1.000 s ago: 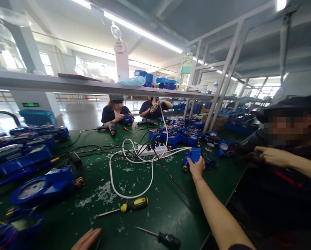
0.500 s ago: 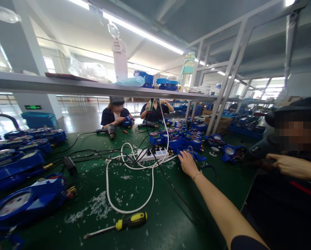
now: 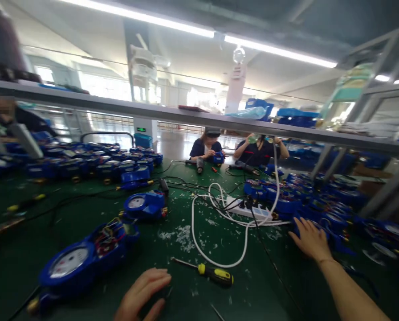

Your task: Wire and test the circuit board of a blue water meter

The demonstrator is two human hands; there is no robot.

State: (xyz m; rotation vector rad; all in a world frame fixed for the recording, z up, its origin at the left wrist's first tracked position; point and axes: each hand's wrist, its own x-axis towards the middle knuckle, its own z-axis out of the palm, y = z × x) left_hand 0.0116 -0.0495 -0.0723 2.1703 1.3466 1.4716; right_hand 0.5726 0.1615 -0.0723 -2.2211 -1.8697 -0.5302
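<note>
- A thin, plain cord-like bracelet circles the right wrist.
- Above the bracelet, the right forearm is uncovered.
- Below the bracelet, the right hand is bare.
- The left hand is ungloved too, its wrist outside the view.

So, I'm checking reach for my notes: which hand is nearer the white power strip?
Right. The right hand is spread over blue parts just right of the power strip; the left hand is farther off, nearer the wearer and to its left.
</note>
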